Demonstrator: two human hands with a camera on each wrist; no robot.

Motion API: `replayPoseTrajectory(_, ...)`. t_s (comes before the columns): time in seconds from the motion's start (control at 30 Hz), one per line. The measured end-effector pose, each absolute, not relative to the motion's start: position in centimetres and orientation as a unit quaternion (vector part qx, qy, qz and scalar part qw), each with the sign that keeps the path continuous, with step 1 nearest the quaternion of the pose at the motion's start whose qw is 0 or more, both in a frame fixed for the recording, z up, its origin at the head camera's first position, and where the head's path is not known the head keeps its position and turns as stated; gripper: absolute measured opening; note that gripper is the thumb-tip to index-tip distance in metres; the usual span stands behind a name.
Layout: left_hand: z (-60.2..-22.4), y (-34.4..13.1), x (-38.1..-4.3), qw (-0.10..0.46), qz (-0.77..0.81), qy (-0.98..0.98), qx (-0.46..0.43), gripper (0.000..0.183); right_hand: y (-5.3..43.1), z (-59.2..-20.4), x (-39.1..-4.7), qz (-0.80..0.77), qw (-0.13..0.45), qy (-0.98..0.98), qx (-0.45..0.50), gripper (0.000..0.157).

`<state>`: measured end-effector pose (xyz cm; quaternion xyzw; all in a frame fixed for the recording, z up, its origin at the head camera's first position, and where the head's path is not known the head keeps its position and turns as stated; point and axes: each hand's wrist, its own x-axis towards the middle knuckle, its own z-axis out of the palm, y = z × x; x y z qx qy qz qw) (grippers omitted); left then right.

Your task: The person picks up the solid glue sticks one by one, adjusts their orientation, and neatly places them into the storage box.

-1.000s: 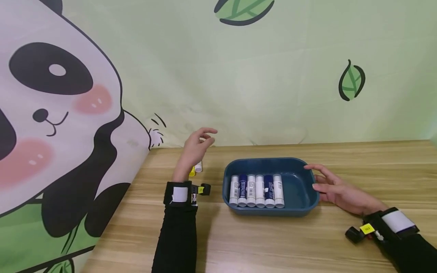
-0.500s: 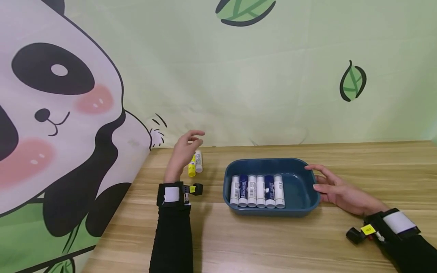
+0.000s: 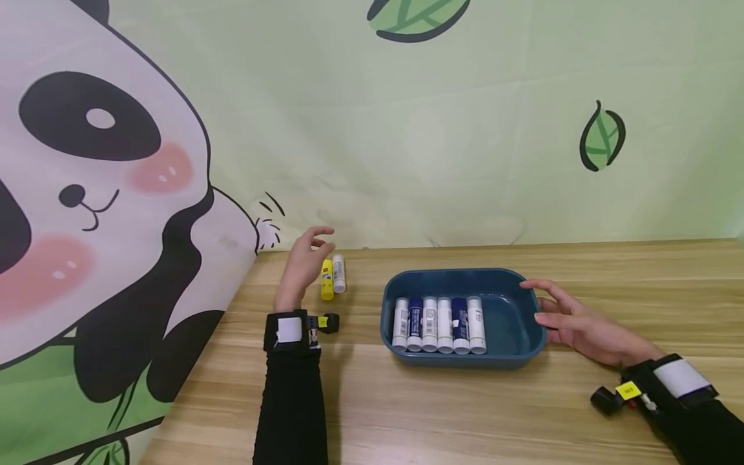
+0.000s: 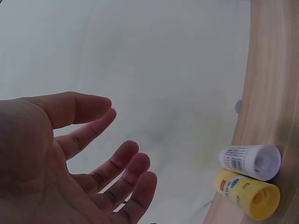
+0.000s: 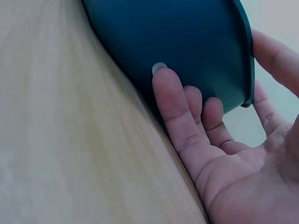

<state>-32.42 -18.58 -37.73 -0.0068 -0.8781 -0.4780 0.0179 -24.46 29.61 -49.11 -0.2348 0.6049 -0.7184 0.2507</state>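
My left hand point(image 3: 305, 261) hovers just left of two glue sticks near the table's back edge, fingers loosely bent and nothing between them. One is a yellow glue stick point(image 3: 327, 279), the other a white glue stick point(image 3: 340, 273); in the left wrist view they lie side by side, beyond the fingertips. A blue plastic tray point(image 3: 514, 354) stands right of them. Inside, along its left part, several white and dark blue glue sticks point(image 3: 444, 326) lie in a row. My right hand point(image 3: 587, 326) rests against the tray's right end, thumb and forefinger at the rim, other fingers touching the outer wall.
The wooden table point(image 3: 442, 413) meets a green printed backdrop point(image 3: 453, 161) just behind the glue sticks and tray. A large panda picture point(image 3: 104, 226) covers the left side. Both wrists wear black straps with small cameras.
My left hand has moved left, with its shadow, bringing the yellow and white glue sticks into full view. The right hand stays at the tray, and the tray's contents look the same.
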Motion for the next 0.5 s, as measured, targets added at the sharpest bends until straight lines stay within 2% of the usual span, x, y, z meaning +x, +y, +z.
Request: replayPoseTrajectory(0.5,-39.8,-19.0,-33.3,-0.001,-0.475,-0.879,0.04,0.045,29.7,-49.2,-24.6,-0.706,0.25,0.625,-0.218,0.054)
